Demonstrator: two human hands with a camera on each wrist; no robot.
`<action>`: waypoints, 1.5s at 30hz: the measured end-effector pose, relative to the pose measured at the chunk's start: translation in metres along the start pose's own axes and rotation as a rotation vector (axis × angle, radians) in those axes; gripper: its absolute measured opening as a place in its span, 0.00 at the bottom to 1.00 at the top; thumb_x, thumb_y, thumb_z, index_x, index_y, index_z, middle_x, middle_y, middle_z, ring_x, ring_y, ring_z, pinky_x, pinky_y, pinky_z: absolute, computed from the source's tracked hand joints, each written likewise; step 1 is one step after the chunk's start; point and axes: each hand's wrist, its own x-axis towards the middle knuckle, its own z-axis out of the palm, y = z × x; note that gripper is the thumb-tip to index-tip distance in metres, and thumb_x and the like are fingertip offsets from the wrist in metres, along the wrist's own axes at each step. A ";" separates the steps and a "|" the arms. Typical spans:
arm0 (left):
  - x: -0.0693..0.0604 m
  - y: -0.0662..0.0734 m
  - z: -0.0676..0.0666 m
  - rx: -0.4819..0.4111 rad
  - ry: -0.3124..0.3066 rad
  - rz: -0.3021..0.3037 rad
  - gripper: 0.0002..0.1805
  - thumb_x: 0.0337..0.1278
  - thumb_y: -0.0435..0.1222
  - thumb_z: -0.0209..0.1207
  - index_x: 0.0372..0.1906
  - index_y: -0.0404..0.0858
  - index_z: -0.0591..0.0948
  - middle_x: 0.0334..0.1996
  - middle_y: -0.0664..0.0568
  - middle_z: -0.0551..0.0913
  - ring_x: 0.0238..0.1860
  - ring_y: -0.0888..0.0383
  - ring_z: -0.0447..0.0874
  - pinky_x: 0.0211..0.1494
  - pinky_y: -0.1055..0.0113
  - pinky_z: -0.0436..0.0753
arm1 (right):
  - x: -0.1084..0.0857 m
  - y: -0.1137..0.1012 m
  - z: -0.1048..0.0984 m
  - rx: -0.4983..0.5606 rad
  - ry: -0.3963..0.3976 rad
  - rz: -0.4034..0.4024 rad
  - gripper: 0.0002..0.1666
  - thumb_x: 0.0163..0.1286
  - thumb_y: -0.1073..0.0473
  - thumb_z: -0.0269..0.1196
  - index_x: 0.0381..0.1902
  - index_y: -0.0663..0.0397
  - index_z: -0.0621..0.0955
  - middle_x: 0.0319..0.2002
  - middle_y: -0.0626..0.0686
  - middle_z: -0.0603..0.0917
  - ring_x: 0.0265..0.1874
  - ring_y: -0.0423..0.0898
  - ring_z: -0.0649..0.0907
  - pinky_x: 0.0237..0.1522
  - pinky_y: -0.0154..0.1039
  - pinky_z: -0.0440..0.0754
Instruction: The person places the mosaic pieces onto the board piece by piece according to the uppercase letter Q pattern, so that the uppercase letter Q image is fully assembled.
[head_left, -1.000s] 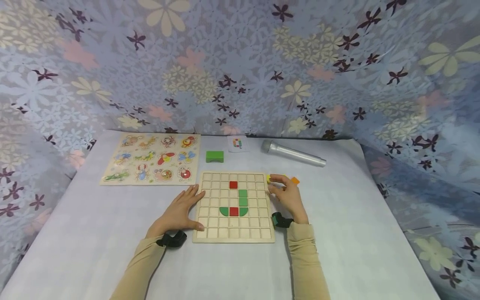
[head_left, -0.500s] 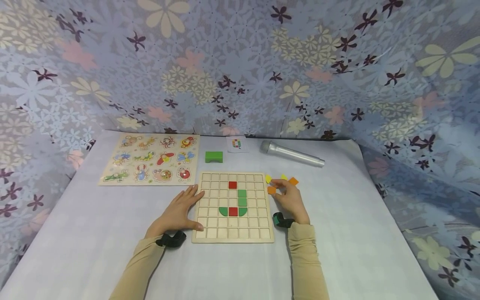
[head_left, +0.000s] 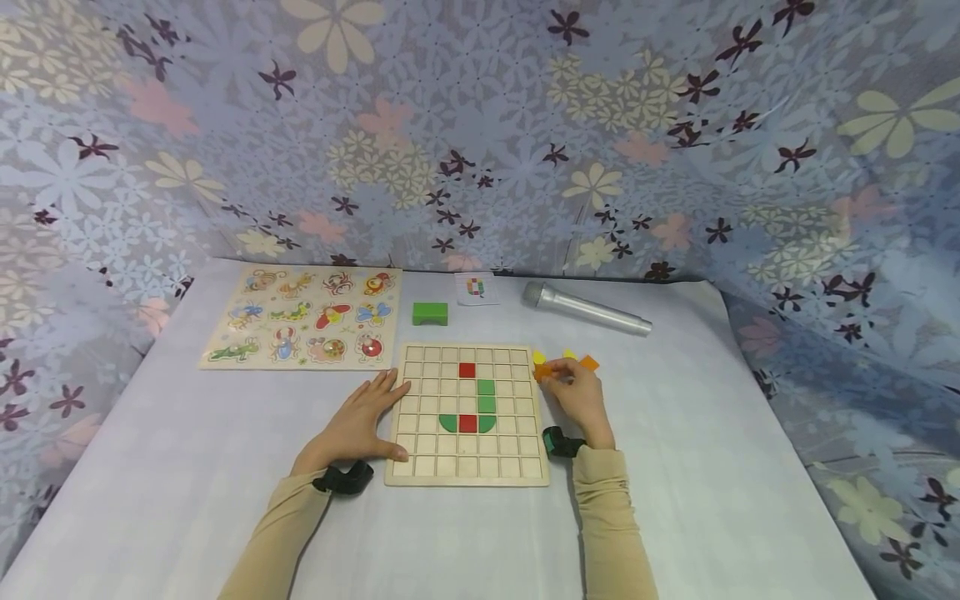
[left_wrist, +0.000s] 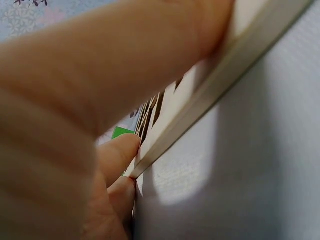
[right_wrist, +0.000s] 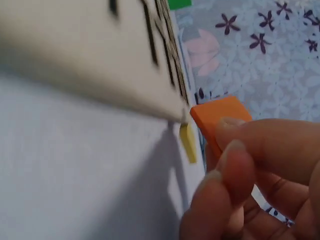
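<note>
My right hand [head_left: 582,398] pinches an orange square tile [right_wrist: 220,116] between thumb and fingers, just off the board's upper right edge. Beside it lies a yellow piece [head_left: 539,357], close to the board; the right wrist view shows that yellow piece [right_wrist: 187,142] past the fingers. Spread over the left edge of the wooden grid board [head_left: 442,467], my left hand [head_left: 358,425] rests with fingers and thumb on its rim. Set in the grid are an upper red tile [head_left: 467,370], two green squares [head_left: 486,396], a lower red tile [head_left: 468,423] and two green rounded corner pieces [head_left: 447,423].
Behind my right hand lie another yellow piece [head_left: 569,354] and another orange tile [head_left: 590,362]. A silver microphone [head_left: 592,310], a pattern card [head_left: 476,288] and a green block [head_left: 430,314] are farther back. An insect picture board [head_left: 303,321] lies at the back left.
The orange tile, out of sight in the oldest head frame, shows by my right fingertips half a second ago and is now tilted and slightly farther back in their pinch. My left hand stays put.
</note>
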 end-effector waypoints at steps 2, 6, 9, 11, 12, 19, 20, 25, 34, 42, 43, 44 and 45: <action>0.000 0.000 0.000 -0.002 0.001 0.001 0.61 0.31 0.55 0.75 0.73 0.35 0.61 0.77 0.37 0.49 0.78 0.39 0.43 0.78 0.42 0.46 | -0.001 -0.005 0.001 0.056 -0.007 0.011 0.15 0.65 0.63 0.62 0.50 0.61 0.80 0.44 0.62 0.83 0.30 0.44 0.80 0.27 0.27 0.78; 0.000 0.000 -0.001 -0.005 0.002 0.000 0.61 0.30 0.55 0.75 0.73 0.35 0.61 0.77 0.37 0.49 0.78 0.39 0.43 0.78 0.42 0.46 | -0.004 -0.016 0.007 0.157 -0.034 0.011 0.16 0.66 0.63 0.62 0.51 0.58 0.80 0.42 0.62 0.83 0.23 0.41 0.80 0.24 0.28 0.80; 0.000 0.001 -0.001 -0.005 0.003 -0.002 0.61 0.30 0.55 0.76 0.73 0.34 0.61 0.76 0.36 0.49 0.78 0.38 0.43 0.78 0.42 0.46 | -0.006 -0.023 0.015 0.187 -0.061 -0.009 0.15 0.66 0.63 0.62 0.52 0.55 0.80 0.41 0.62 0.85 0.19 0.41 0.78 0.23 0.28 0.78; 0.000 0.001 -0.001 -0.004 0.003 -0.002 0.61 0.30 0.55 0.76 0.73 0.34 0.62 0.76 0.36 0.49 0.78 0.38 0.43 0.78 0.42 0.46 | -0.007 -0.026 0.021 0.186 -0.083 -0.027 0.15 0.67 0.64 0.62 0.51 0.54 0.81 0.40 0.61 0.85 0.18 0.41 0.78 0.21 0.28 0.77; 0.000 0.001 -0.001 -0.004 0.003 -0.002 0.61 0.30 0.55 0.76 0.73 0.34 0.62 0.76 0.36 0.49 0.78 0.38 0.43 0.78 0.42 0.47 | -0.007 -0.027 0.024 0.186 -0.094 -0.035 0.14 0.67 0.64 0.62 0.51 0.54 0.81 0.40 0.61 0.85 0.17 0.41 0.77 0.20 0.28 0.76; 0.001 -0.001 0.000 0.005 -0.001 0.007 0.61 0.30 0.55 0.75 0.73 0.35 0.61 0.77 0.37 0.49 0.78 0.39 0.43 0.78 0.43 0.47 | -0.016 -0.041 0.045 0.183 -0.160 -0.073 0.12 0.67 0.64 0.62 0.49 0.54 0.82 0.39 0.59 0.86 0.20 0.41 0.79 0.20 0.29 0.75; 0.001 -0.001 0.000 0.008 -0.001 0.009 0.61 0.30 0.56 0.75 0.73 0.35 0.61 0.77 0.37 0.49 0.78 0.39 0.43 0.78 0.43 0.47 | -0.017 -0.043 0.048 0.177 -0.164 -0.083 0.12 0.66 0.63 0.63 0.48 0.54 0.82 0.39 0.59 0.86 0.20 0.40 0.79 0.20 0.29 0.76; 0.002 -0.003 0.000 0.018 0.002 0.017 0.61 0.30 0.56 0.75 0.73 0.36 0.61 0.77 0.37 0.49 0.78 0.39 0.43 0.78 0.43 0.47 | -0.026 -0.055 0.064 0.150 -0.220 -0.152 0.10 0.65 0.64 0.64 0.45 0.53 0.83 0.35 0.57 0.87 0.16 0.40 0.77 0.17 0.31 0.76; -0.002 -0.002 0.001 0.011 -0.007 0.010 0.62 0.30 0.57 0.74 0.73 0.36 0.60 0.77 0.37 0.48 0.78 0.39 0.43 0.78 0.43 0.46 | -0.035 -0.060 0.081 0.048 -0.265 -0.225 0.08 0.64 0.62 0.66 0.41 0.50 0.84 0.32 0.50 0.88 0.17 0.36 0.78 0.21 0.29 0.76; 0.000 -0.003 0.000 0.004 0.003 0.017 0.61 0.32 0.58 0.74 0.74 0.36 0.60 0.77 0.37 0.48 0.78 0.39 0.43 0.78 0.43 0.46 | -0.037 -0.064 0.081 -0.042 -0.227 -0.286 0.05 0.62 0.61 0.68 0.37 0.48 0.85 0.32 0.46 0.88 0.24 0.36 0.80 0.27 0.29 0.75; 0.000 -0.003 0.000 0.004 0.003 0.019 0.61 0.32 0.58 0.74 0.73 0.36 0.61 0.77 0.36 0.48 0.78 0.38 0.43 0.78 0.43 0.47 | -0.037 -0.064 0.081 -0.054 -0.224 -0.295 0.05 0.62 0.61 0.68 0.37 0.48 0.85 0.32 0.46 0.88 0.25 0.36 0.80 0.28 0.29 0.75; 0.001 -0.003 0.000 0.002 0.000 0.017 0.61 0.32 0.58 0.74 0.73 0.36 0.60 0.77 0.37 0.48 0.78 0.39 0.43 0.79 0.43 0.46 | -0.038 -0.065 0.081 -0.060 -0.224 -0.304 0.05 0.62 0.61 0.68 0.37 0.48 0.85 0.32 0.46 0.88 0.26 0.36 0.80 0.29 0.29 0.75; 0.001 -0.003 0.000 0.006 -0.002 0.018 0.61 0.32 0.58 0.74 0.74 0.36 0.60 0.77 0.37 0.48 0.78 0.39 0.43 0.79 0.43 0.46 | -0.038 -0.065 0.081 -0.068 -0.229 -0.310 0.05 0.62 0.61 0.68 0.37 0.49 0.84 0.33 0.47 0.88 0.26 0.37 0.81 0.29 0.29 0.76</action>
